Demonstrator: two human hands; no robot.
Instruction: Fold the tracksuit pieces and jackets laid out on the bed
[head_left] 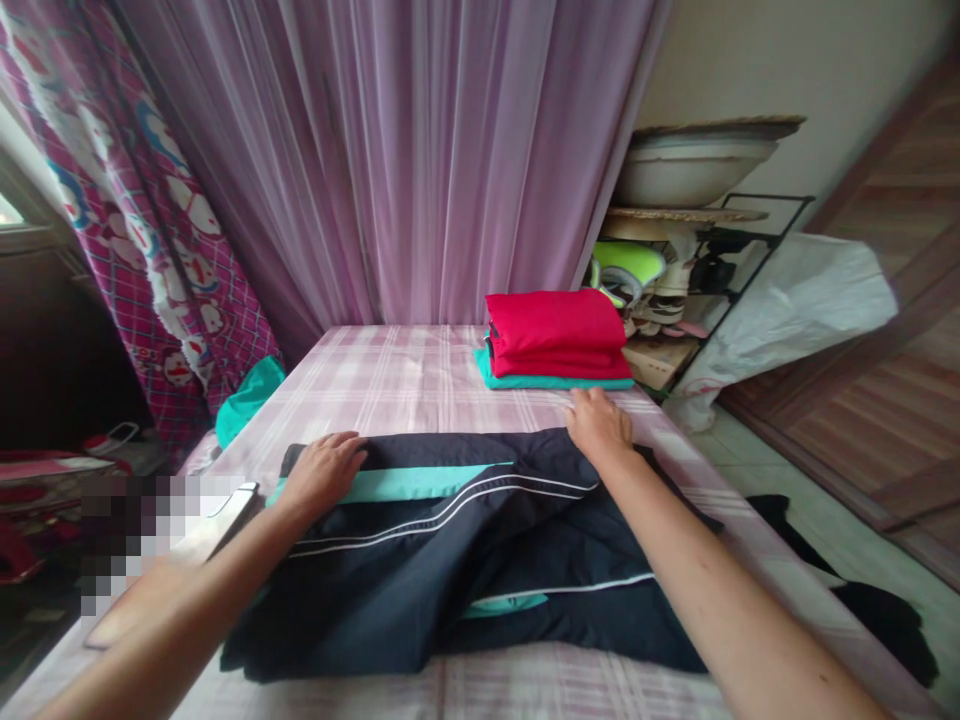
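Observation:
A dark navy sports garment [360, 590] with thin white piping and teal panels lies folded across the table before me; whether it is a jacket or trousers I cannot tell. My left hand [326, 468] rests on its far left corner, fingers stretched out over the fabric. On the far edge, toward the right, lies my right hand [600, 428], its fingers extended and its palm on the cloth. Just beyond that hand sits a stack of folded clothes, with red cloth [555, 330] on top of teal cloth [555, 382].
The garment lies on a plaid-covered table [405, 385]. At its left are a phone-like object [232, 510], partly blurred out, and teal cloth [251, 395]. Purple curtains [450, 150] hang behind. To the right stand a rack [750, 290] with a basin [694, 165], and a white bag [810, 310].

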